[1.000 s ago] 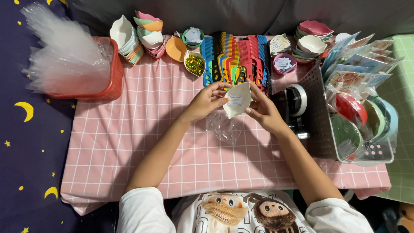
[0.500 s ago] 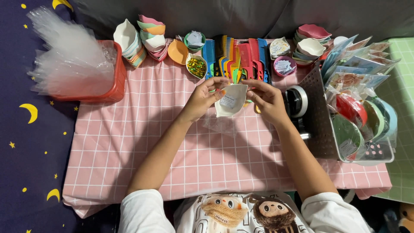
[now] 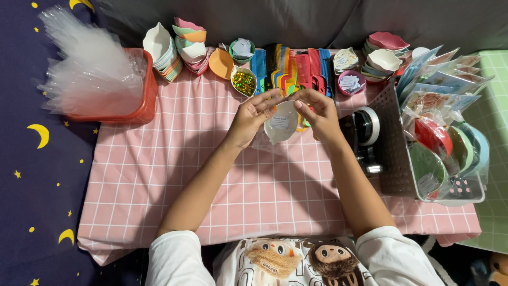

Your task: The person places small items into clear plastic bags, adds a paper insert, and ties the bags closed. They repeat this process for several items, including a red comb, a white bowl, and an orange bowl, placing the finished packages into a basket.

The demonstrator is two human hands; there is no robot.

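Observation:
Both hands meet over the pink checked tablecloth (image 3: pixel 174 159) and hold one small white leaf-shaped dish (image 3: pixel 282 123) between them. My left hand (image 3: pixel 253 116) grips its left edge, and my right hand (image 3: pixel 317 114) pinches its right edge with fingertips. A clear plastic bag (image 3: pixel 263 143) hangs below the dish, partly hidden by it. A small label shows on the dish's face. Just behind the hands lies a row of coloured combs (image 3: pixel 291 66).
A red basket (image 3: pixel 143 100) of clear bags stands at the back left. Stacks of pastel dishes (image 3: pixel 177 47) and small bowls line the back edge. A tape dispenser (image 3: pixel 365 135) and a grey crate (image 3: pixel 394 143) of packed items sit to the right.
The dish has turned from a tilted, edge-up pose to face the camera, held lower. The clear bag has moved up closer under the dish.

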